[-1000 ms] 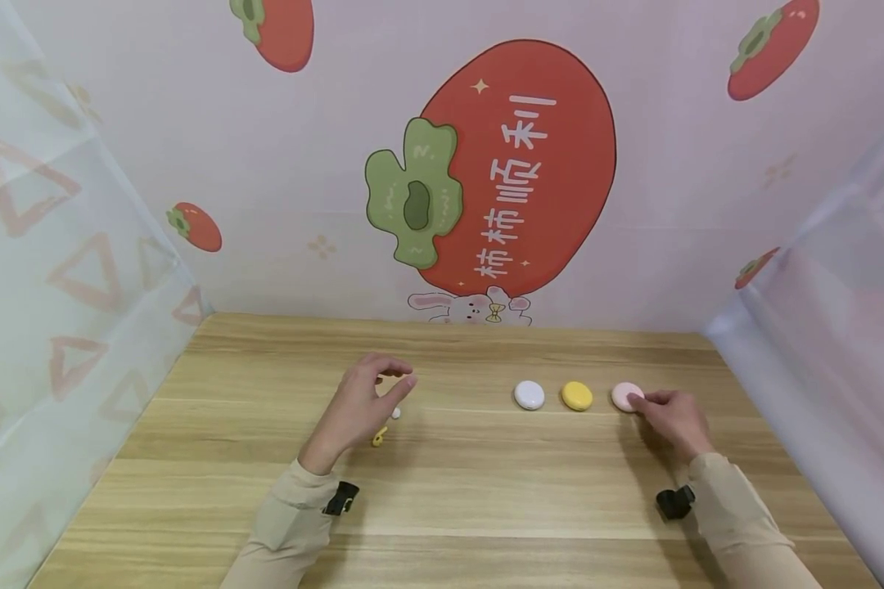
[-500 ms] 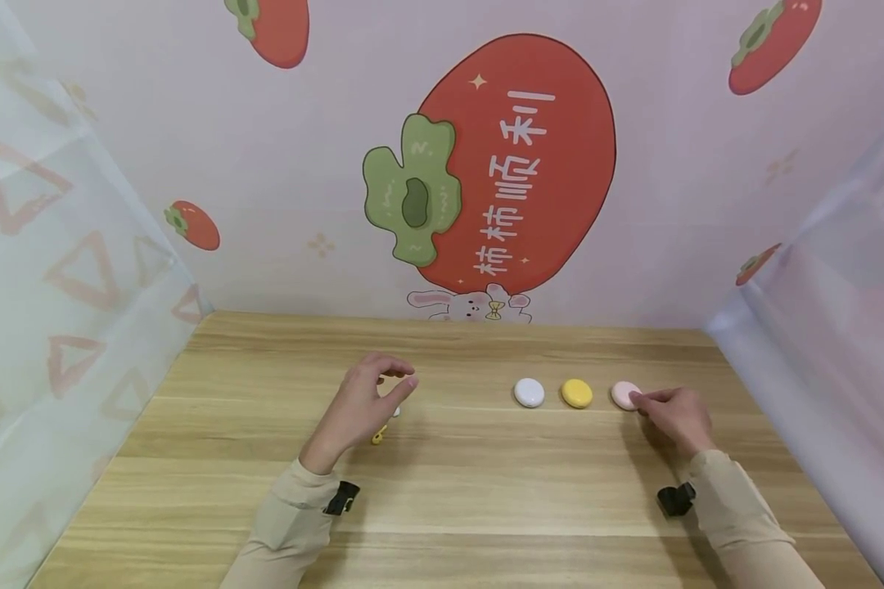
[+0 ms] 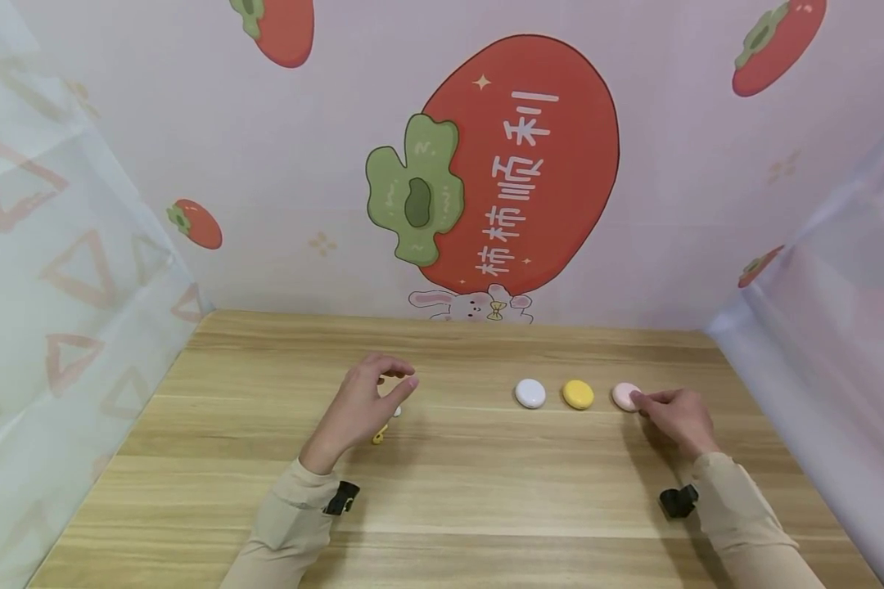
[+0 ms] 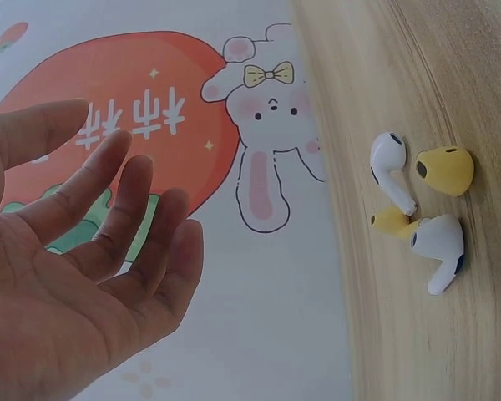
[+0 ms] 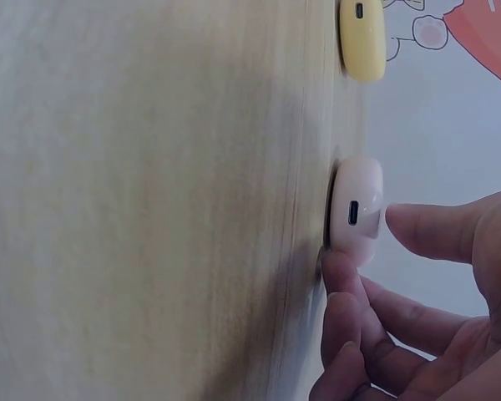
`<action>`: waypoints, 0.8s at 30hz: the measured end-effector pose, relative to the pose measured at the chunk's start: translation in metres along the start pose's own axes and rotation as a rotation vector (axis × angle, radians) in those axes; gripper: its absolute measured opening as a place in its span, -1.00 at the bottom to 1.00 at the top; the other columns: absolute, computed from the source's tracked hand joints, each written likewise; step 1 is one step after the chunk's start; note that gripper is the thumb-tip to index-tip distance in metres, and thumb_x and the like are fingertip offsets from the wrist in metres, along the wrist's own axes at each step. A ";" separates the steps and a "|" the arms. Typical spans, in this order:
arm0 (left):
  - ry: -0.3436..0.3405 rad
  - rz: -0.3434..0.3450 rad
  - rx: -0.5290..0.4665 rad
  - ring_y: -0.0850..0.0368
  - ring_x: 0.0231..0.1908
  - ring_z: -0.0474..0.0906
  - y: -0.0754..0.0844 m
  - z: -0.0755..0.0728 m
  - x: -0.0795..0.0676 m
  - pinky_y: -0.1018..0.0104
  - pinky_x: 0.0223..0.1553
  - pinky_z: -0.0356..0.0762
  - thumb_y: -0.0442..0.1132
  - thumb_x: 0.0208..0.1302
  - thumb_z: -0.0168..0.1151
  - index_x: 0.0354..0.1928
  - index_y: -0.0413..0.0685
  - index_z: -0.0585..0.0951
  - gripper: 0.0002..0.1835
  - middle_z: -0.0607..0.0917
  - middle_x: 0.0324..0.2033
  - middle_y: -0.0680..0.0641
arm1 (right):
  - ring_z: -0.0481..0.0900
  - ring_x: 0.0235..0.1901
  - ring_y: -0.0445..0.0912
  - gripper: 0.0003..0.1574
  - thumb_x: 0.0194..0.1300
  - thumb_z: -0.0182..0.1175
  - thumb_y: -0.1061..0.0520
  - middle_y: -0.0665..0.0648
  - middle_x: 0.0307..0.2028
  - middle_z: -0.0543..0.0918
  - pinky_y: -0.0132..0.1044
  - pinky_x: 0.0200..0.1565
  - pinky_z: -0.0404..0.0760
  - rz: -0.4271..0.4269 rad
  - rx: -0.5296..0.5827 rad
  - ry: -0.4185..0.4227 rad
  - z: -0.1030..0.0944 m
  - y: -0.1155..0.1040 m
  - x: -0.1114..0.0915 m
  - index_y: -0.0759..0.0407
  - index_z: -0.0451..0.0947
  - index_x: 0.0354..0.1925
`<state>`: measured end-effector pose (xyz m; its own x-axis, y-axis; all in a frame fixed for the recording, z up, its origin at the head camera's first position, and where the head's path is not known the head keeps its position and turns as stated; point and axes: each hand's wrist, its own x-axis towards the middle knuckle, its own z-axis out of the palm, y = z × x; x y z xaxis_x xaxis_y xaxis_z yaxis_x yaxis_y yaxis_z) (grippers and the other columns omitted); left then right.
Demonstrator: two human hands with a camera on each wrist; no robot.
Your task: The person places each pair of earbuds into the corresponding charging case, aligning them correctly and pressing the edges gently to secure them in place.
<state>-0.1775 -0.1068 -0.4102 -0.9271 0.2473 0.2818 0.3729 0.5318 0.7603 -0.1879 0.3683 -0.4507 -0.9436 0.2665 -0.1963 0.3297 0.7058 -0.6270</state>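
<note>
My left hand (image 3: pixel 364 409) hovers with loosely bent fingers and nothing in it. Close by lie white earbuds (image 4: pixel 390 159) and yellow earbuds (image 4: pixel 447 171), partly hidden behind this hand in the head view. On the right, a round pink earbud case (image 5: pixel 356 209) lies flat, a charging port in its side. Beside it is my right hand (image 3: pixel 679 419); its fingertips are right at the rim. In the right wrist view the thumb stands just off the glossy lid, a thin gap between them.
Left of the pink case, a yellow round case (image 3: pixel 578 394) and a white round case (image 3: pixel 530 393) continue the row. All lie on a wooden table (image 3: pixel 486 483). A printed backdrop (image 3: pixel 295 147) rises behind, with fabric panels at both sides.
My right thumb has drawn back slightly to the right off the pink case. My left hand and the cases hold their places.
</note>
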 end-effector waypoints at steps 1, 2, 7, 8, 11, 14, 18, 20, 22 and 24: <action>0.000 0.002 0.001 -0.03 -0.02 0.57 0.000 0.000 0.000 0.00 0.04 0.50 -0.22 0.38 0.33 -0.06 -0.16 0.71 -0.80 0.67 -0.10 -0.07 | 0.54 -0.28 -0.01 -0.20 0.42 0.19 -0.28 0.36 -0.13 0.71 -0.27 -0.37 0.52 0.000 0.006 -0.005 0.000 0.000 -0.001 0.48 0.62 0.06; -0.001 0.003 0.001 -0.03 -0.02 0.56 0.000 0.000 0.000 0.00 0.04 0.50 -0.22 0.38 0.33 -0.05 -0.17 0.71 -0.80 0.67 -0.10 -0.07 | 0.54 -0.29 -0.03 -0.19 0.42 0.19 -0.28 0.34 -0.14 0.72 -0.27 -0.37 0.52 0.000 0.011 -0.008 0.000 0.000 -0.001 0.48 0.61 0.08; -0.004 0.008 0.004 -0.02 -0.02 0.56 -0.001 0.000 0.000 0.00 0.04 0.50 -0.21 0.38 0.33 -0.05 -0.19 0.71 -0.78 0.68 -0.10 -0.07 | 0.57 -0.30 -0.05 -0.20 0.43 0.17 -0.28 0.29 -0.18 0.74 -0.27 -0.36 0.54 -0.013 0.007 -0.010 -0.002 -0.001 -0.006 0.47 0.61 0.08; -0.005 0.007 0.005 -0.02 -0.02 0.56 -0.001 0.001 0.001 0.00 0.04 0.50 -0.21 0.39 0.33 -0.05 -0.19 0.71 -0.78 0.68 -0.10 -0.07 | 0.59 -0.28 -0.03 -0.20 0.43 0.17 -0.29 0.29 -0.18 0.74 -0.26 -0.35 0.54 -0.019 -0.004 -0.004 -0.003 -0.002 -0.007 0.46 0.62 0.07; -0.012 0.004 0.003 -0.05 -0.01 0.56 -0.003 0.002 0.001 -0.03 0.05 0.50 -0.21 0.39 0.33 -0.04 -0.19 0.71 -0.77 0.67 -0.09 -0.08 | 0.63 -0.19 0.07 -0.18 0.44 0.14 -0.31 0.35 -0.12 0.72 -0.24 -0.31 0.53 -0.049 -0.036 0.014 -0.004 -0.003 -0.011 0.45 0.62 0.07; -0.017 -0.002 -0.001 -0.10 0.00 0.56 -0.004 0.002 0.001 -0.05 0.06 0.50 -0.20 0.40 0.32 -0.04 -0.20 0.71 -0.77 0.67 -0.08 -0.08 | 0.63 -0.13 0.17 -0.17 0.45 0.12 -0.32 0.42 -0.07 0.69 -0.20 -0.29 0.54 -0.085 -0.054 0.043 -0.004 -0.005 -0.016 0.46 0.60 0.08; -0.019 -0.009 0.005 -0.10 0.00 0.56 -0.006 0.003 0.002 -0.03 0.06 0.50 -0.20 0.40 0.31 -0.03 -0.20 0.70 -0.77 0.66 -0.08 -0.08 | 0.64 -0.15 0.20 -0.20 0.45 0.14 -0.29 0.42 -0.10 0.69 -0.18 -0.30 0.54 -0.136 -0.069 0.102 -0.001 -0.011 -0.022 0.47 0.60 0.08; -0.020 -0.012 0.010 -0.10 0.01 0.56 -0.007 0.002 0.002 -0.03 0.06 0.50 -0.19 0.42 0.30 -0.02 -0.19 0.70 -0.77 0.66 -0.07 -0.08 | 0.65 -0.17 0.20 -0.22 0.44 0.17 -0.27 0.40 -0.13 0.71 -0.18 -0.30 0.53 -0.157 -0.081 0.135 0.002 -0.015 -0.025 0.47 0.61 0.06; -0.021 -0.018 0.011 -0.10 0.01 0.56 -0.008 0.002 0.002 -0.03 0.06 0.50 -0.19 0.43 0.29 -0.02 -0.18 0.70 -0.77 0.66 -0.06 -0.09 | 0.66 -0.19 0.18 -0.26 0.43 0.21 -0.24 0.37 -0.17 0.72 -0.18 -0.31 0.52 -0.171 -0.087 0.160 0.006 -0.019 -0.027 0.45 0.62 0.05; -0.020 -0.022 0.014 -0.10 0.02 0.56 -0.010 0.002 0.002 -0.06 0.06 0.50 -0.18 0.44 0.27 -0.01 -0.17 0.70 -0.77 0.66 -0.05 -0.10 | 0.67 -0.21 0.17 -0.29 0.41 0.24 -0.23 0.35 -0.19 0.73 -0.18 -0.31 0.52 -0.187 -0.093 0.176 0.009 -0.023 -0.029 0.44 0.64 0.04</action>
<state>-0.1830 -0.1102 -0.4183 -0.9341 0.2512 0.2535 0.3532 0.5482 0.7581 -0.1683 0.3381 -0.4371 -0.9716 0.2302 0.0551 0.1594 0.8084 -0.5667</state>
